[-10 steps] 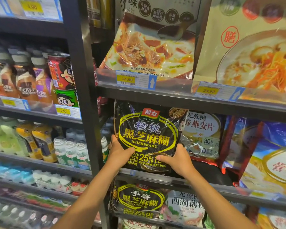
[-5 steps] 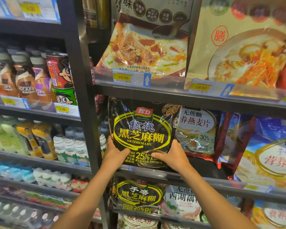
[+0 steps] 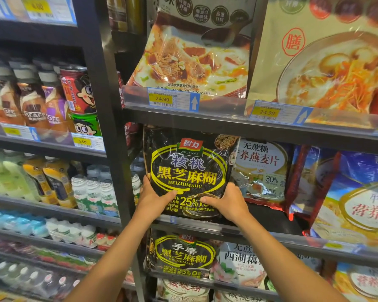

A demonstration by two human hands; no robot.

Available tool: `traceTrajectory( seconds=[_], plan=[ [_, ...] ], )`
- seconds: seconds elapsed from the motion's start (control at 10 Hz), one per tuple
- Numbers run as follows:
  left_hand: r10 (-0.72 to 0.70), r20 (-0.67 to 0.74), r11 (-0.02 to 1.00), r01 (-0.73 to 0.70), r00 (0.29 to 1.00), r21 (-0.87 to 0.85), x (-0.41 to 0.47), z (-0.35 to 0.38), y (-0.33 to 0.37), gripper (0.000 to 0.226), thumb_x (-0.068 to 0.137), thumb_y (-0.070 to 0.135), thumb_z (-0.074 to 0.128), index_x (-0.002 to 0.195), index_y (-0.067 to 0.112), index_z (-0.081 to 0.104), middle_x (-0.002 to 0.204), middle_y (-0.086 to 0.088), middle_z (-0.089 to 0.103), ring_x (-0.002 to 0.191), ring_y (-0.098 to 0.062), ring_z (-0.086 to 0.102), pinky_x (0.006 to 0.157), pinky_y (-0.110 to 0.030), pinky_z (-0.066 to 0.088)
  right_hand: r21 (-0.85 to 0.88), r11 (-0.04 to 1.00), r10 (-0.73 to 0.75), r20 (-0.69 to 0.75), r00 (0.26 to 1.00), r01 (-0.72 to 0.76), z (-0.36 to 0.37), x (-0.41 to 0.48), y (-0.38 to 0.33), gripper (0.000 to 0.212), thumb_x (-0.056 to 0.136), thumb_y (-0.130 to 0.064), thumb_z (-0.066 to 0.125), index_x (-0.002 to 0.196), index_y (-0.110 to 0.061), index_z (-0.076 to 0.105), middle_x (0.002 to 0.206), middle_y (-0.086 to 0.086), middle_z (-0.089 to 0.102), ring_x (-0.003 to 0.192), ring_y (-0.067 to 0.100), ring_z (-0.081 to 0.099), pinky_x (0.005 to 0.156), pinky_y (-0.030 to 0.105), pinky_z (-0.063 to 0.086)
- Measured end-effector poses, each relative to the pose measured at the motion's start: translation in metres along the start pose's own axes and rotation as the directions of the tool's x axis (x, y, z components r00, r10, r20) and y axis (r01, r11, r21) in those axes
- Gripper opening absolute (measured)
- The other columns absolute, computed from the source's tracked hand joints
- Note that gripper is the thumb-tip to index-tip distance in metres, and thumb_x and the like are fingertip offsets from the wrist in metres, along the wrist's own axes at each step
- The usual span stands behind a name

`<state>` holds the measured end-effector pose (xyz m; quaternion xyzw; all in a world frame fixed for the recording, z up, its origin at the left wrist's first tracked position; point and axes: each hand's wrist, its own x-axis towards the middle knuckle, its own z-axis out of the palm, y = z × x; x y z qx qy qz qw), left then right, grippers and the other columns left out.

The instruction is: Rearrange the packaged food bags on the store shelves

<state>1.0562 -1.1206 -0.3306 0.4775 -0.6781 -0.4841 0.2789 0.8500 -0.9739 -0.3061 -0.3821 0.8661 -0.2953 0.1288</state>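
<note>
A black sesame paste bag (image 3: 187,171) with yellow lettering stands upright at the left end of the middle shelf (image 3: 260,235). My left hand (image 3: 153,199) grips its lower left corner, thumb across the front. My right hand (image 3: 228,202) holds its lower right corner. Just right of it stands a white oatmeal bag (image 3: 262,171), partly behind the black bag's edge. A red-edged bag (image 3: 299,177) and a blue and yellow milk powder bag (image 3: 358,197) lean further right.
Two large soup-mix bags (image 3: 196,55) fill the shelf above, behind price tags (image 3: 172,99). Another black sesame bag (image 3: 181,253) sits on the shelf below. A dark upright post (image 3: 109,138) separates drink bottles and cans (image 3: 52,101) at left.
The black bag stays in both hands at the shelf's left end; the hands have hardly moved on it. The view has drifted slightly left and down.
</note>
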Motion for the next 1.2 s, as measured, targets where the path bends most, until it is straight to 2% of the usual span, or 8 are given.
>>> traceTrajectory(
  seconds=[0.3,0.5,0.6,0.7,0.8,0.9,1.1,1.2],
  plan=[
    [0.036,0.007,0.999,-0.036,0.999,-0.015,0.003,0.001,-0.010,0.127,0.050,0.079,0.077,0.156,0.041,0.017,0.159,0.002,0.043,0.141,-0.028,0.048,0.112,-0.056,0.045,0.064,0.998,0.009,-0.039,0.999,-0.007,0.002,-0.007,0.004,0.083,0.056,-0.075,0.086,0.111,-0.022,0.055,0.106,-0.005,0.055,0.109,0.020,0.059,0.085,0.047,0.057],
    [0.041,0.017,0.999,-0.041,0.999,-0.019,0.000,0.002,-0.009,0.131,0.053,0.074,0.077,0.159,0.038,0.010,0.162,-0.001,0.038,0.133,-0.027,0.055,0.110,-0.054,0.047,0.071,0.996,-0.052,-0.051,0.997,0.056,-0.003,-0.013,0.003,0.066,0.058,-0.071,0.086,0.105,-0.037,0.056,0.111,-0.006,0.057,0.121,0.023,0.056,0.097,0.052,0.053],
    [0.052,0.011,0.999,-0.052,0.999,0.001,-0.003,0.001,-0.008,0.133,0.051,0.076,0.075,0.159,0.038,0.008,0.163,0.000,0.037,0.141,-0.027,0.048,0.114,-0.055,0.043,0.058,0.997,-0.050,-0.053,0.997,0.053,-0.002,-0.015,0.007,0.091,0.046,-0.088,0.074,0.119,-0.036,0.060,0.114,-0.009,0.057,0.123,0.022,0.056,0.099,0.051,0.053],
    [0.041,0.006,0.999,-0.041,0.999,0.033,-0.006,0.001,-0.004,0.132,0.060,0.072,0.077,0.161,0.035,0.001,0.165,-0.003,0.032,0.143,-0.028,0.045,0.116,-0.055,0.040,0.037,0.998,-0.040,-0.039,0.998,0.042,-0.003,-0.020,0.013,0.111,0.037,-0.102,0.062,0.127,-0.038,0.054,0.120,-0.009,0.057,0.126,0.021,0.054,0.100,0.050,0.052],
    [0.035,-0.018,0.993,-0.032,0.999,0.117,-0.014,0.005,0.000,0.124,0.081,0.058,0.078,0.164,0.022,-0.006,0.170,-0.007,0.021,0.153,-0.030,0.030,0.121,-0.052,0.032,-0.012,0.999,-0.053,-0.009,0.999,0.053,-0.010,-0.031,0.016,0.099,0.047,-0.099,0.062,0.127,-0.041,0.055,0.128,-0.008,0.062,0.128,0.024,0.055,0.101,0.051,0.052],
    [0.071,0.001,0.981,-0.070,0.997,0.181,-0.026,0.006,0.000,0.114,0.089,0.049,0.074,0.165,0.013,-0.002,0.173,-0.006,0.009,0.158,-0.028,0.016,0.126,-0.049,0.024,-0.144,0.989,-0.031,0.045,0.998,0.037,-0.023,-0.048,0.018,0.081,0.072,-0.087,0.058,0.131,-0.032,0.059,0.136,-0.001,0.062,0.131,0.028,0.053,0.103,0.049,0.049],
    [0.098,0.010,0.961,-0.097,0.995,0.258,-0.060,0.003,-0.004,0.106,0.086,0.045,0.074,0.164,0.015,0.009,0.172,-0.007,0.010,0.158,-0.028,0.015,0.127,-0.048,0.020,-0.223,0.974,-0.034,0.014,0.999,0.036,-0.051,-0.087,0.039,0.071,0.081,-0.079,0.055,0.135,-0.032,0.062,0.141,-0.007,0.062,0.133,0.024,0.054,0.106,0.047,0.047],
    [0.147,0.043,0.931,-0.153,0.988,0.330,-0.090,0.010,-0.002,0.104,0.091,0.043,0.071,0.165,0.016,0.003,0.173,-0.003,0.003,0.159,-0.026,0.008,0.128,-0.044,0.016,-0.268,0.962,-0.061,-0.027,0.998,0.052,-0.063,-0.107,0.053,0.075,0.082,-0.077,0.058,0.142,-0.031,0.056,0.148,-0.005,0.056,0.138,0.023,0.050,0.109,0.047,0.045]
  ],
)
